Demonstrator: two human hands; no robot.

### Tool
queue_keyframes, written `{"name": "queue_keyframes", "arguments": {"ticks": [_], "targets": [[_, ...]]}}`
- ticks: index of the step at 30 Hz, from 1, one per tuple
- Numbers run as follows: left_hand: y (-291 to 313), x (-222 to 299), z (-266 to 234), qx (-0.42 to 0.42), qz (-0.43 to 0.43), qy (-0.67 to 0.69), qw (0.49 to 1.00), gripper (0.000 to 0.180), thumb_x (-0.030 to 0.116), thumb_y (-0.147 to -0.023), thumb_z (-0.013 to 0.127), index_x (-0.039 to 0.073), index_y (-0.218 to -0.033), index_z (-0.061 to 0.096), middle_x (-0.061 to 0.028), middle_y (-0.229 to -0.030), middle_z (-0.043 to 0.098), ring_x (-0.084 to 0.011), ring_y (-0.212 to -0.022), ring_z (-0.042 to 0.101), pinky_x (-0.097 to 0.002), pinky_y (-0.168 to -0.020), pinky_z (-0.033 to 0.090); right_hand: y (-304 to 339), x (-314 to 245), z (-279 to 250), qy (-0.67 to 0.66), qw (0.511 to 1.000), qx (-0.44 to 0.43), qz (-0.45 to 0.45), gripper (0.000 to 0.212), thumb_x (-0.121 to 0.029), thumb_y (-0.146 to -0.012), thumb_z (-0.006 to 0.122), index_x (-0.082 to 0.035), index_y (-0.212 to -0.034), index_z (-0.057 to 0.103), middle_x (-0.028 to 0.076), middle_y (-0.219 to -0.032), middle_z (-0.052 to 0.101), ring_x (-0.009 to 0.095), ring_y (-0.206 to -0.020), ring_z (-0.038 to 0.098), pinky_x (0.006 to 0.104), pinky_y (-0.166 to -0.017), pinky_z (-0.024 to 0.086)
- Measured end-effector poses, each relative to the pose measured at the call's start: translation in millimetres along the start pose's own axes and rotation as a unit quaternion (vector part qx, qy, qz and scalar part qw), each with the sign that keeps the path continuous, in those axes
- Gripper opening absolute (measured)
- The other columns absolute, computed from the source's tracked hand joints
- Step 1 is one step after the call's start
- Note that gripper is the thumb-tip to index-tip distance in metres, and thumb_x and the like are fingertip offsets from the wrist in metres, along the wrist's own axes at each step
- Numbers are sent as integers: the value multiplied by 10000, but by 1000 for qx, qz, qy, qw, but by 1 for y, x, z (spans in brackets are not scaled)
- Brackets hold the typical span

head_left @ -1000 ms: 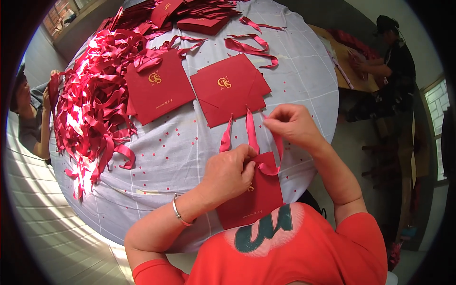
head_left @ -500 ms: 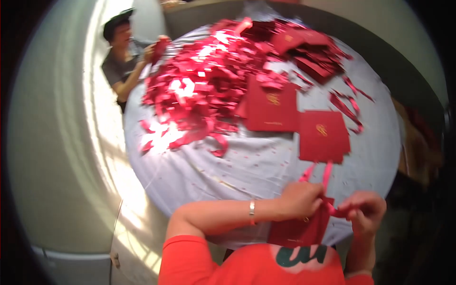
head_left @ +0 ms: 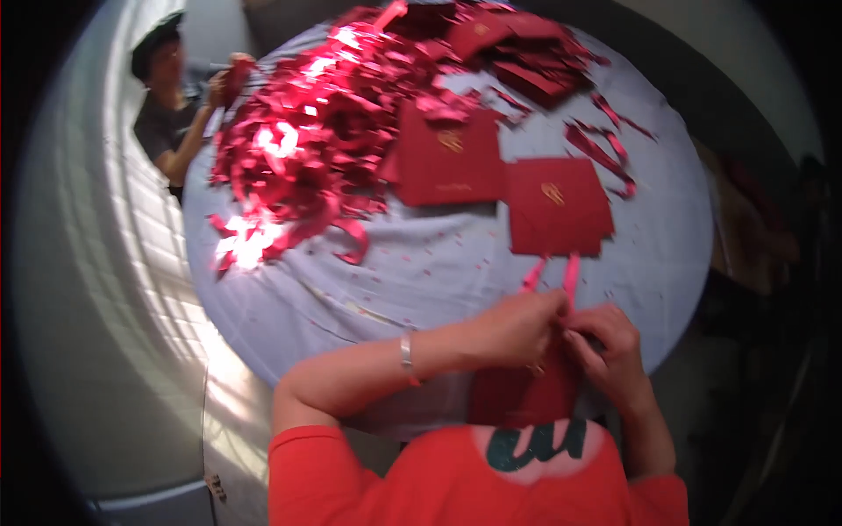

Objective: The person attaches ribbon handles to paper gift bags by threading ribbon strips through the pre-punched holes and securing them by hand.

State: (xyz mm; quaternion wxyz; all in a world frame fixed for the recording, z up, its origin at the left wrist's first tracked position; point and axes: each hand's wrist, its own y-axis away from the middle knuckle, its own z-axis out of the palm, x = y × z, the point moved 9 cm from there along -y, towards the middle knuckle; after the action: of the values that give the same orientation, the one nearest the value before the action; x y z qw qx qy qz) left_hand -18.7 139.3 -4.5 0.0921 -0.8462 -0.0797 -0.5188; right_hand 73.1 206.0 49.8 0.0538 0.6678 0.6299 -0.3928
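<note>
At the table's near edge lies a flat red bag-like paper piece [head_left: 517, 394]. My left hand [head_left: 524, 326] is closed over its top, gripping a pink-red ribbon [head_left: 571, 277]. Two ribbon strands run from there up toward a small stack of red pieces [head_left: 559, 209] with a gold emblem. My right hand [head_left: 612, 344] meets the left at the ribbon, thumb and fingers pinched together. The fingertips cover whatever part of the ribbon lies between them.
A round table with a pale cloth [head_left: 421, 263] carries a big heap of shiny red ribbons [head_left: 307, 131]. Larger red pieces [head_left: 447, 162] and a messy pile [head_left: 526, 70] lie beyond. Loose ribbons [head_left: 601, 149] are at right. Another person [head_left: 171, 105] holds something red at far left.
My right hand has moved in from the right to meet my left at the ribbon. The whole view has shifted, so the table sits further left and higher.
</note>
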Motion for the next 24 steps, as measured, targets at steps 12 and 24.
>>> {"name": "queue_keyframes", "arguments": {"ticks": [12,24], "targets": [[12,15,-46,-213,-15,-66,975,227,25,-784,684,55,-1009,681,-86,-935,741,-209,-741,689,-340,-670,523,-1,-9,4,-6,999,-16,-49,150,-40,-738,775,-35,-854,680,89,-865,702,259,-781,646,359,-697,524],[58,-38,-47,-62,-196,312,927,251,-71,-895,597,3,-1131,640,-96,-984,724,-75,-668,638,-203,-466,490,-6,-12,12,19,998,-32,-45,133,-41,-749,772,-37,-847,682,86,-853,704,253,-781,646,354,-701,521]]}}
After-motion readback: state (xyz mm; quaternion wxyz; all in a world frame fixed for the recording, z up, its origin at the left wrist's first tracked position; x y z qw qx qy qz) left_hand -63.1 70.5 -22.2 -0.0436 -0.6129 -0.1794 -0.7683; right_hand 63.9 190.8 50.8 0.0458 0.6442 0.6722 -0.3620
